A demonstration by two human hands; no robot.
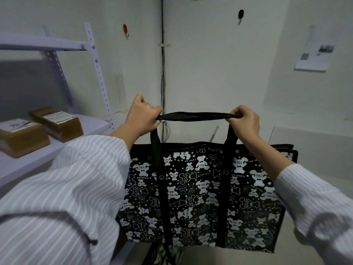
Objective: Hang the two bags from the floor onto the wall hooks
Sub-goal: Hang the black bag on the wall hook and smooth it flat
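The left hand [142,115] and right hand [245,122] clench the handle [194,116] of the bear-print tote bag [200,197], which hangs at 6 o'clock. On the wall above are a red hook [125,31] at 11 o'clock and a black hook [240,15] at 1 o'clock.

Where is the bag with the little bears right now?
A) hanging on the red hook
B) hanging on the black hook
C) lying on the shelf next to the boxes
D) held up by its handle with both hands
D: the left hand and the right hand each grip one end of the black handle, and the bear bag hangs below them.
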